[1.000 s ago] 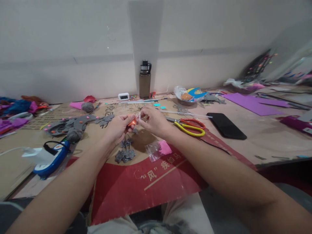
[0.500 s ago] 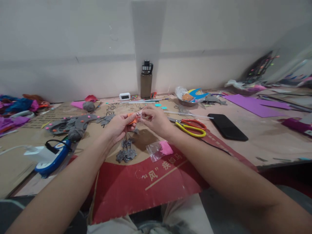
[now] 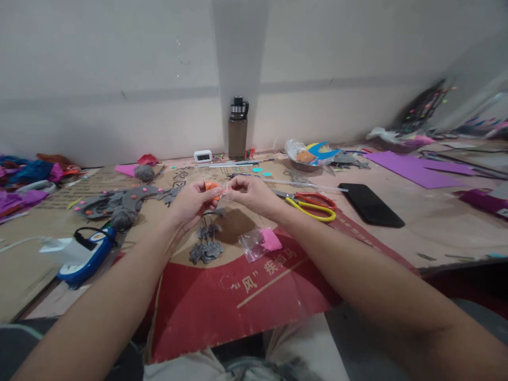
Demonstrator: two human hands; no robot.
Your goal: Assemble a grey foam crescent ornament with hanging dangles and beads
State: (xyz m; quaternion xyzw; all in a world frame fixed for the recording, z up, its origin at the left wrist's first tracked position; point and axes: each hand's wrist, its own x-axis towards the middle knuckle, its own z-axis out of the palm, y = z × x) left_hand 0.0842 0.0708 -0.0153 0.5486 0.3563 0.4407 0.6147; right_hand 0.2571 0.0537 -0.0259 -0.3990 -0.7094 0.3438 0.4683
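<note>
Above the cardboard, my left hand [image 3: 193,201] is closed on a small clear plastic bag with something orange inside, an orange bag [image 3: 213,187]. My right hand [image 3: 251,194] pinches the clear end of that same bag, close to the left fingertips. Below the hands lies a grey crumpled piece with thin stems [image 3: 206,251]. Beside it is a clear zip bag holding pink material [image 3: 260,243]. Scissors with red and yellow handles [image 3: 311,205] rest just right of my right hand.
A red-printed cardboard sheet [image 3: 246,317] covers the table's front. A black phone [image 3: 371,205] lies to the right, purple sheets [image 3: 416,169] behind it. A bottle [image 3: 237,132] stands by the wall. A blue power strip [image 3: 87,259] and grey decorated pieces [image 3: 115,203] lie left.
My hands have shifted slightly, and more of the orange bag shows above the left fingers. The right fingers still pinch its clear end. Things on the table stay put.
</note>
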